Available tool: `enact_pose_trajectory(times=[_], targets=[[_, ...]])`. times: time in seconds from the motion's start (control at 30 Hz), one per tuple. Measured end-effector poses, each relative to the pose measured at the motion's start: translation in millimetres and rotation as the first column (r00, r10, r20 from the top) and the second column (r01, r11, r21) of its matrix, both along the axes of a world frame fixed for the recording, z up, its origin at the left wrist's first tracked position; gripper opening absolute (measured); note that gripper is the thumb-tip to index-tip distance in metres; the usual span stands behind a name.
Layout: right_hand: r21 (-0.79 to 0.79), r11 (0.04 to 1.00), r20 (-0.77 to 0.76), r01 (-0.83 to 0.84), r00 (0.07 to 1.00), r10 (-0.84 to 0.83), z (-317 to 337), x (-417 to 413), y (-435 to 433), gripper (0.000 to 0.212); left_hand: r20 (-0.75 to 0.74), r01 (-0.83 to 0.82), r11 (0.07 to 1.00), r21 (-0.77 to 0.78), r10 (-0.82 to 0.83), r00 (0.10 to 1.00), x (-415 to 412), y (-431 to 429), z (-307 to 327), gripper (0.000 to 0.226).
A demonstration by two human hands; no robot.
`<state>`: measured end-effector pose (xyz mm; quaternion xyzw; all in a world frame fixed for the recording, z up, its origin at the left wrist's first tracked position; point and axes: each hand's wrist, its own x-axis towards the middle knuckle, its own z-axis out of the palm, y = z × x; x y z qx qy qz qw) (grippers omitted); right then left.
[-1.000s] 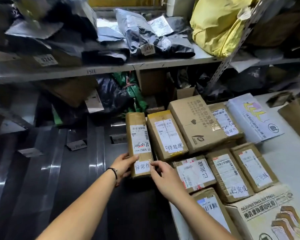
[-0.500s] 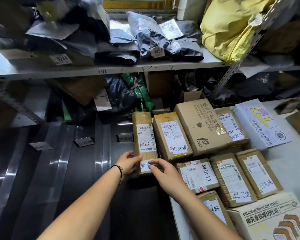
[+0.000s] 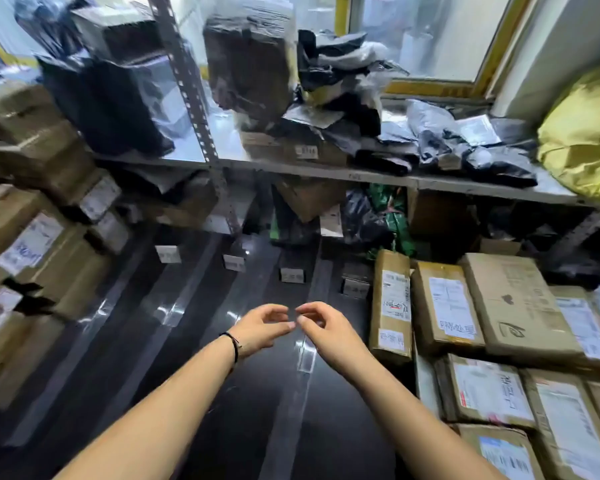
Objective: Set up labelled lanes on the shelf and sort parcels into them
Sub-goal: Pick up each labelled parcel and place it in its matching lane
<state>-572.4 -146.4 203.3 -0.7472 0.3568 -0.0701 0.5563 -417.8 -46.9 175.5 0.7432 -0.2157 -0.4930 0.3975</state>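
Head view, left hand point(image 3: 260, 328), right hand point(image 3: 324, 329) curled, tips meeting, grasp unclear, parcels point(image 3: 390, 306) beside right

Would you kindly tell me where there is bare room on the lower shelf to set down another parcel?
The dark lanes are bare, from the label cards at the back towards you, bordered left by stacked boxes and right by the narrow box. Right of it, more boxes lie packed; the upper shelf is heaped with bags.

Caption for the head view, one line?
Left hand and right hand, fingers curled, close together above the dark glossy laned shelf beside a narrow brown cardboard parcel.
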Motion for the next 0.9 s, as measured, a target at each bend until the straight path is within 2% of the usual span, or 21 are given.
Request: enact_pose_trajectory(times=[0.13, 0.23, 0.33, 0.43, 0.57, 0.73, 0.9], targets=[[-0.043, 0.991, 0.044, -0.129, 0.99, 0.131, 34, 46, 60, 0.017, 0.16, -0.093, 0.994, -0.058, 0.101, 0.982, 45, 88, 42, 0.065], [-0.114, 0.962, 0.085, -0.248, 0.962, 0.258, 64, 84, 116, 0.024, 0.23, -0.15, 0.981, -0.12, 0.174, 0.958, 79, 165, 70, 0.057], [-0.264, 0.884, 0.091, -0.386, 0.902, 0.421, 97, 123, 173, 0.039, 0.272, -0.18, 0.964, -0.196, 0.23, 0.934, 106, 236, 99, 0.046], [-0.382, 0.812, 0.146, -0.442, 0.838, 0.525, 133, 161, 238, 0.044, 0.327, -0.199, 0.94, -0.277, 0.287, 0.901, 130, 310, 134, 0.045], [-0.453, 0.77, 0.238, -0.45, 0.771, 0.591, 162, 205, 319, 0.044, 0.361, -0.213, 0.893, -0.397, 0.365, 0.858, 150, 402, 180, 0.054], [-0.451, 0.756, 0.27, -0.475, 0.734, 0.623, 178, 248, 396, 0.046, 0.383, -0.259, 0.851, -0.457, 0.452, 0.806, 172, 491, 215, 0.033], [-0.45, 0.763, 0.279, -0.464, 0.739, 0.614, 190, 300, 437, 0.046, 0.446, -0.316, 0.804, -0.503, 0.555, 0.703, 220, 554, 230, 0.023]])
